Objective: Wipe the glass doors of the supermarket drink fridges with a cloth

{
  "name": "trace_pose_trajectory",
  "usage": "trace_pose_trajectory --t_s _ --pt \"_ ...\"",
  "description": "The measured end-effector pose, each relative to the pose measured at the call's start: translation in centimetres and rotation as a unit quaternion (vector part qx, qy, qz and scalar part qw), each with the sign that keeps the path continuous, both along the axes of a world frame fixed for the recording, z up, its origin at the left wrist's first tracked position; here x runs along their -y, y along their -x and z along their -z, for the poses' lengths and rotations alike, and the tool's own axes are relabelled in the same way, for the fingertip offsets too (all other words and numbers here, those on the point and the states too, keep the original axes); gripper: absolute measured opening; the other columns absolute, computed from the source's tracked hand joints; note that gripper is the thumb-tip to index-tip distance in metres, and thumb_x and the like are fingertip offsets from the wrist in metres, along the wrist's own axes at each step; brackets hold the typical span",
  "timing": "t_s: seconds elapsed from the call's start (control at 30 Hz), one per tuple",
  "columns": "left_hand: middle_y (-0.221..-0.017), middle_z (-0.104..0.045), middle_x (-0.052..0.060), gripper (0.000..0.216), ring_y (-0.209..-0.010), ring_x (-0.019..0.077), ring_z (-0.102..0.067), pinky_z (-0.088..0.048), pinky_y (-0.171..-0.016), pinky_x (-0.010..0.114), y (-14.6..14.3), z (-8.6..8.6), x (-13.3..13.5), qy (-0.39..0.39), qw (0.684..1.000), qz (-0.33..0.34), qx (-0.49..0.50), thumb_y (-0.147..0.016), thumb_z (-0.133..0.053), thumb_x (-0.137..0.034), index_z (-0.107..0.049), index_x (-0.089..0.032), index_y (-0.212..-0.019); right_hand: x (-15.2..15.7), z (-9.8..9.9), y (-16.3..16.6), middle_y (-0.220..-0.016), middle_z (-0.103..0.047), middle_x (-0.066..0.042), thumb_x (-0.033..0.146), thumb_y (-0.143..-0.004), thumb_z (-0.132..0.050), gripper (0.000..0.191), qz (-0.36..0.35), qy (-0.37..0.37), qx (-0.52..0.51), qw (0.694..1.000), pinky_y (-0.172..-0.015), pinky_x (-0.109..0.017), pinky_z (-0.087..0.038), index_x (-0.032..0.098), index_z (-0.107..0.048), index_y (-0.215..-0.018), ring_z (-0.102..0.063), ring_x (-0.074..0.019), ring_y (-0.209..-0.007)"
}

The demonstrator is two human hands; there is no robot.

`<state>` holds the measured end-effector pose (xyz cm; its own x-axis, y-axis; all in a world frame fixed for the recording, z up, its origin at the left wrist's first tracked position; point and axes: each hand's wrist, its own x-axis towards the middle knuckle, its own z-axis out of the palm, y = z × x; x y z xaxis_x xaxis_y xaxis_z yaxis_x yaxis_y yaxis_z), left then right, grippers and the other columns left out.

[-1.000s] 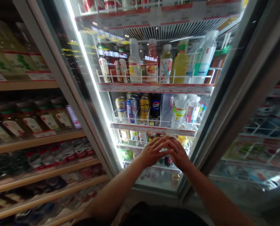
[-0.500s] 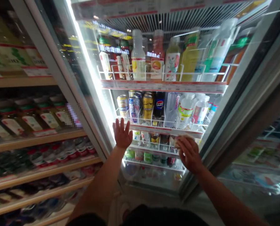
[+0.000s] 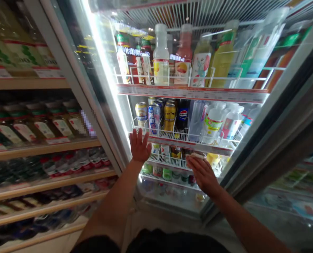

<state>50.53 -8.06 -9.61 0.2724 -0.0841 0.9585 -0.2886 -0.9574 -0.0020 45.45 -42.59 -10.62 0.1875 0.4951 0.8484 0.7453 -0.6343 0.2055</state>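
Note:
My left hand (image 3: 140, 146) is raised with its fingers spread, flat toward the glass door (image 3: 169, 196) of a lit drinks fridge. Nothing is in it. To its right, my right hand (image 3: 202, 172) lies flat with fingers together, pressing a folded pale cloth (image 3: 198, 155) to the glass; only the cloth's upper edge shows. Behind the pane, several cans, among them a gold can (image 3: 169, 117), stand near a dark Pepsi bottle (image 3: 182, 114) on a wire shelf.
Wooden shelves (image 3: 51, 147) of bottled drinks run along the left. Taller bottles, one with a clear neck (image 3: 161, 52), fill the fridge's upper shelf. A dark metal door frame (image 3: 274, 116) slants along the right, with another glass-fronted section beyond it.
My right hand has slid left and slightly down across the glass with the cloth, its fingers now straighter. My left hand stays spread in about the same place. The view has shifted slightly.

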Motion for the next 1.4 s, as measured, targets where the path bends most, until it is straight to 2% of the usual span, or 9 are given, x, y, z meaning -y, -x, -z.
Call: trace_pose_trajectory --t_s 0.2,0.27,0.47,0.6,0.7,0.87,1.1,1.3,1.4 --pt "-0.155 -0.044 0.014 0.052 -0.155 0.0306 -0.012 -0.008 -0.125 0.056 0.0 -0.1 -0.2 0.001 1.0 0.011 -0.005 -0.1 -0.043 -0.048 -0.057 -0.019 -0.141 -1.4 -4.6 -1.0 -0.156 -0.043 -0.006 0.008 -0.093 -0.058 0.065 0.04 -0.123 0.061 0.99 -0.118 -0.045 -0.041 0.028 -0.041 -0.153 -0.044 -0.0258 -0.143" --pt "-0.156 -0.042 0.013 0.05 -0.155 0.0302 -0.013 -0.009 -0.125 0.054 0.1 -0.3 0.0 -0.007 1.0 0.025 0.01 -0.1 -0.045 -0.044 -0.056 -0.02 -0.142 -2.5 -5.2 -1.2 -0.153 -0.047 -0.006 0.007 -0.093 -0.058 0.064 0.042 -0.141 0.072 0.987 -0.117 -0.045 -0.042 0.027 -0.043 -0.152 -0.046 -0.0255 -0.141" --pt "-0.156 -0.042 0.013 0.049 -0.154 0.0305 -0.019 -0.018 -0.123 0.05 1.1 -1.7 0.4 -0.056 0.995 0.02 0.08 -0.099 -0.05 -0.035 -0.052 -0.022 -0.146 -6.1 -3.1 -0.8 -0.141 -0.06 -0.005 0.01 -0.099 -0.047 0.056 -0.01 0.015 0.028 0.999 -0.122 -0.038 -0.036 0.021 -0.039 -0.154 -0.05 -0.0185 -0.139" --pt "-0.144 -0.055 0.009 0.043 -0.143 0.026 -0.04 -0.029 -0.117 0.042 1.6 -4.0 -2.8 -0.09 0.991 0.025 0.095 -0.098 -0.053 -0.035 -0.058 -0.028 -0.14 -8.4 -5.9 -1.6 -0.152 -0.048 -0.004 0.011 -0.096 -0.051 0.063 0.044 -0.082 0.057 0.994 -0.118 -0.042 -0.04 0.028 -0.036 -0.155 -0.045 -0.0219 -0.142" --pt "-0.149 -0.05 0.01 0.044 -0.145 0.027 -0.037 -0.026 -0.118 0.045 1.1 -6.2 -6.5 -0.088 0.992 0.013 0.092 -0.099 -0.051 -0.037 -0.056 -0.027 -0.142 -10.9 -6.5 -2.0 -0.15 -0.051 -0.004 0.01 -0.095 -0.052 0.062 0.049 -0.131 0.072 0.987 -0.118 -0.041 -0.039 0.028 -0.04 -0.154 -0.047 -0.0219 -0.141" --pt "-0.16 -0.037 0.011 0.052 -0.152 0.0305 -0.023 -0.016 -0.123 0.05 0.0 -7.6 -9.9 -0.097 0.994 0.016 0.054 -0.1 -0.048 -0.04 -0.048 -0.023 -0.149 -16.1 -4.3 -1.5 -0.139 -0.062 -0.003 0.009 -0.098 -0.047 0.057 -0.032 -0.034 0.033 0.998 -0.122 -0.037 -0.036 0.021 -0.041 -0.153 -0.05 -0.017 -0.137" --pt "-0.162 -0.031 0.009 0.062 -0.153 0.0279 -0.02 -0.013 -0.126 0.047 0.5 -7.8 -9.2 -0.102 0.99 0.029 0.091 -0.1 -0.052 -0.035 -0.033 -0.027 -0.158 -19.8 -10.3 -1.9 -0.163 -0.03 -0.003 0.005 -0.093 -0.049 0.072 0.01 -0.165 0.07 0.984 -0.12 -0.046 -0.041 0.028 -0.03 -0.158 -0.038 -0.0247 -0.147" --pt "-0.162 -0.03 0.008 0.06 -0.153 0.0262 -0.018 -0.009 -0.127 0.045 0.8 -8.2 -9.3 -0.099 0.989 0.066 0.089 -0.101 -0.051 -0.031 -0.031 -0.025 -0.158 -22.0 -5.3 -1.5 -0.147 -0.055 -0.005 0.014 -0.097 -0.05 0.063 0.017 -0.024 0.044 0.999 -0.124 -0.04 -0.036 0.02 -0.034 -0.157 -0.045 -0.0199 -0.143" --pt "-0.16 -0.033 0.009 0.06 -0.153 0.026 -0.019 -0.007 -0.127 0.045 0.8 -8.2 -9.3 -0.083 0.988 0.102 0.083 -0.1 -0.054 -0.028 -0.035 -0.025 -0.157 -22.6 -5.6 -1.5 -0.148 -0.053 -0.004 0.013 -0.098 -0.05 0.065 0.015 -0.003 0.034 0.999 -0.124 -0.04 -0.036 0.021 -0.029 -0.158 -0.041 -0.0193 -0.145"
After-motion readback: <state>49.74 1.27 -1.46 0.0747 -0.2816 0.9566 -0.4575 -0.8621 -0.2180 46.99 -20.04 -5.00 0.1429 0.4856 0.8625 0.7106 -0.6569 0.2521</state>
